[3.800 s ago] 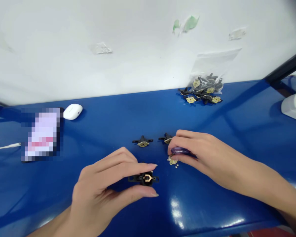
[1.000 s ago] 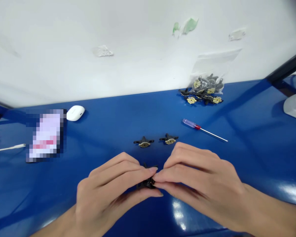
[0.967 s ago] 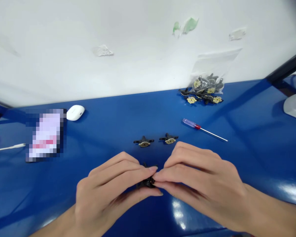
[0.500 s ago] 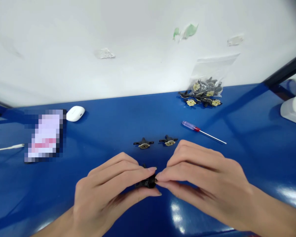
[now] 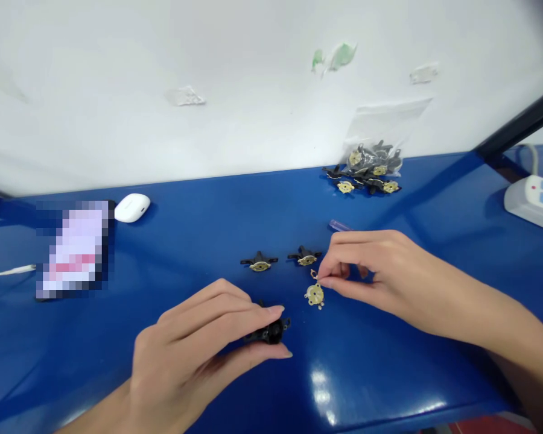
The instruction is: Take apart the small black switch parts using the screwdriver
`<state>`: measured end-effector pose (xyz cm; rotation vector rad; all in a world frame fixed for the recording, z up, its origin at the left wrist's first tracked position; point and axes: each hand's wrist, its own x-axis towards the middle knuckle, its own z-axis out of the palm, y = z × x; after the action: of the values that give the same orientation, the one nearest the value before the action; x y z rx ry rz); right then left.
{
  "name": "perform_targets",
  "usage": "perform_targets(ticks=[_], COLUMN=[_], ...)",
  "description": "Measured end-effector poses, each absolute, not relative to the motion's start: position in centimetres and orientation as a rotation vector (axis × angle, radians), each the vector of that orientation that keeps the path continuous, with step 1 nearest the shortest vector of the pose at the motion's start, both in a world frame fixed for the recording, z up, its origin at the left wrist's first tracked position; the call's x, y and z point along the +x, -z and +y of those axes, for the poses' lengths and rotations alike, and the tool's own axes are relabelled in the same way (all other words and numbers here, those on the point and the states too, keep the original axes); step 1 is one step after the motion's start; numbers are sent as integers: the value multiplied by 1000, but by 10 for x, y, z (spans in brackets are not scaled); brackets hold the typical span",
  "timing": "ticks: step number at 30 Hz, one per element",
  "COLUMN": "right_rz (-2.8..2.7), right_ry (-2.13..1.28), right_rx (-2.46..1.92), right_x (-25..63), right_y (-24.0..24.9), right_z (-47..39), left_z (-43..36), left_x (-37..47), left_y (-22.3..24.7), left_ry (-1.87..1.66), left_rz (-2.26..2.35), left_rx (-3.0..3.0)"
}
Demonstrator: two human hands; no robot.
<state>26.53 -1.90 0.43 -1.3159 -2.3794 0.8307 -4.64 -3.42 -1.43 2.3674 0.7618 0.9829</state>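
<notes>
My left hand [image 5: 208, 343] is closed on a small black plastic housing [image 5: 275, 331], gripped between thumb and fingers with its round end facing right. To the right, my right hand [image 5: 366, 265] pinches a tiny copper-coloured metal piece [image 5: 314, 274] just above the table. Below those fingertips lies a gold-coloured metal plate [image 5: 315, 294], with tiny screws [image 5: 320, 306] beside it. Two black parts with gold plates stand farther back: the left one [image 5: 259, 262] and the right one [image 5: 304, 257], close to my right fingertips.
A screwdriver's purple handle [image 5: 339, 226] shows behind my right hand. Several similar parts [image 5: 371, 182] lie by a clear bag [image 5: 384, 154] against the wall. At left are a blurred-out phone [image 5: 76, 247] and a white earbud case [image 5: 133, 208]; a power strip [image 5: 531, 202] sits at right.
My right hand has moved away from the black housing, back and to the right, with the tiny copper-coloured piece. The gold plate and screws are now uncovered. My left hand keeps its hold.
</notes>
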Motion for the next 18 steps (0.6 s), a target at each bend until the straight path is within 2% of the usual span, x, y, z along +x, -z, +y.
perform_targets(ticks=[3,7,18], right_rz=[-2362,-2345,-2508], right_ry=[-860,-692,-515], right_rx=[-1357,-1407,-1234], right_x=[265,267,269], right_y=[-3,0,15], right_z=[-18,-18,-15], left_z=[-34,-34,-33], left_x=[-46,-46,-44], left_y=[13,12,9], left_ry=[-990,-993,-973], left_rz=[770,784,766], left_rx=[2365,2373,2392])
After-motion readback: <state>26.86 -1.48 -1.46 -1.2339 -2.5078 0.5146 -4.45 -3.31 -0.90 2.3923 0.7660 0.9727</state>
